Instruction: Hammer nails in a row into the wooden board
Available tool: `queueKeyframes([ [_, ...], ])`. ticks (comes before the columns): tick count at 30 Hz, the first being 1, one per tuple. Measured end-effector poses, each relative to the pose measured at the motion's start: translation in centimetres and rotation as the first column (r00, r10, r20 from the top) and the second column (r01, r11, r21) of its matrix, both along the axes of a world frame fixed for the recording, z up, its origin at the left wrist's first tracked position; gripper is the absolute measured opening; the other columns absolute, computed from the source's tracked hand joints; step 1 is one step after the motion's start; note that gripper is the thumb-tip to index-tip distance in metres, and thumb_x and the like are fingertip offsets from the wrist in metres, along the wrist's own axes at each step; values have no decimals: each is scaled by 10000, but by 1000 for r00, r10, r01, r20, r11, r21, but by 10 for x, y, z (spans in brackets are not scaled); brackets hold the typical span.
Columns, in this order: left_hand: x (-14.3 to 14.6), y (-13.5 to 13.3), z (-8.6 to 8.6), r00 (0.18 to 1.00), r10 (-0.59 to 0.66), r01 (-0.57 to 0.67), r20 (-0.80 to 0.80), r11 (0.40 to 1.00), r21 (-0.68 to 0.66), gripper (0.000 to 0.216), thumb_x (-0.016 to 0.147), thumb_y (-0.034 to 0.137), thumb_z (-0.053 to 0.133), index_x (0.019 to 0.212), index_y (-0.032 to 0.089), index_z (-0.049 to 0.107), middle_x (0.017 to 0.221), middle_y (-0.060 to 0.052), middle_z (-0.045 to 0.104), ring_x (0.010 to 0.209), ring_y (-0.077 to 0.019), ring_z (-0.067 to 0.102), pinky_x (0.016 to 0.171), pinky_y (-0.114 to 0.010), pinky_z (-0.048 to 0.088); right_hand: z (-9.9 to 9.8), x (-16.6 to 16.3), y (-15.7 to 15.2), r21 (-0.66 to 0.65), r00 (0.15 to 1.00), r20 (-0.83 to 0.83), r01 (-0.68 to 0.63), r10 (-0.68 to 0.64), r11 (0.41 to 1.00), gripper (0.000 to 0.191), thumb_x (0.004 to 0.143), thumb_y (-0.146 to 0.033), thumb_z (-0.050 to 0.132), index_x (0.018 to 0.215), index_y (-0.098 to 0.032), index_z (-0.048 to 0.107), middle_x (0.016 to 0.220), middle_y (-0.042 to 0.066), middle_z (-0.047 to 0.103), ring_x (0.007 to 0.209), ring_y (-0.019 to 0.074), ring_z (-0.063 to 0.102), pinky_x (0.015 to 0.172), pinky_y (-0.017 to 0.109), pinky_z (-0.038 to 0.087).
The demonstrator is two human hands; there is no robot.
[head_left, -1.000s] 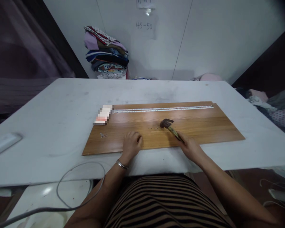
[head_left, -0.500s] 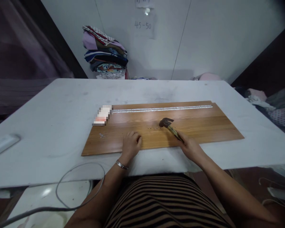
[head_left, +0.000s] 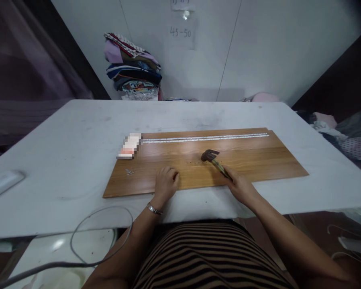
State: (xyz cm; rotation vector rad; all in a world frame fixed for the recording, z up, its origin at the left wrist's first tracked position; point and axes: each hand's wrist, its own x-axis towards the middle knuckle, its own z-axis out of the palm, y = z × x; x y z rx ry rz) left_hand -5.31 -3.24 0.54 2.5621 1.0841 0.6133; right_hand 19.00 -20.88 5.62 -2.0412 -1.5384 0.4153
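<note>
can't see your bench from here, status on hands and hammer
Right hand gripping claw hammer by its handle. Left hand resting on wooden board. Loose nails left of that hand, clear of hammer.

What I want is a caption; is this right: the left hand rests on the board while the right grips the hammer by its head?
The grip is wrong: the head camera view shows the right hand holding the hammer by its handle. The left hand rests on the board.

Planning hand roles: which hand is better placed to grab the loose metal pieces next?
Likely the left hand: it rests on the board, nearer the metal pieces, with no tool visible in it. The right hand holds the hammer.
</note>
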Motion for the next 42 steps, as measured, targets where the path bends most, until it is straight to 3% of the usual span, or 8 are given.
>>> queueKeyframes([
  [8,0,0,0,1000,6,-6,0,1000,0,90,867,207,536,849,212,625,921,-60,648,923,-228,568,830,-375,432,1,0,1,-47,1000,12,-3,4,999,406,902,-174,457,1291,-209,567,1170,117,710,1027,295,680,873,434,533],
  [28,0,0,0,1000,3,-3,0,1000,-9,106,873,214,524,847,215,627,931,-65,647,927,-226,570,842,-380,430,-6,3,1,-4,1000,-8,-25,25,1000,445,897,-162,484,1329,-246,546,1218,99,695,1087,287,662,927,457,524],
  [36,-1,0,1,1000,-3,3,1,1000,-5,103,877,219,526,860,213,627,936,-61,652,929,-228,567,848,-386,432,-1,1,1,3,1000,0,-11,11,1000,471,898,-164,477,1365,-204,518,1266,130,668,1112,292,651,942,465,514],
  [42,0,0,1,1000,2,-2,4,1000,-20,116,872,215,519,862,211,635,937,-68,651,942,-230,568,859,-388,432,-6,2,2,-20,1000,-2,-8,8,1000,424,887,-168,484,1300,-207,575,1183,120,708,1068,302,672,904,463,534],
])
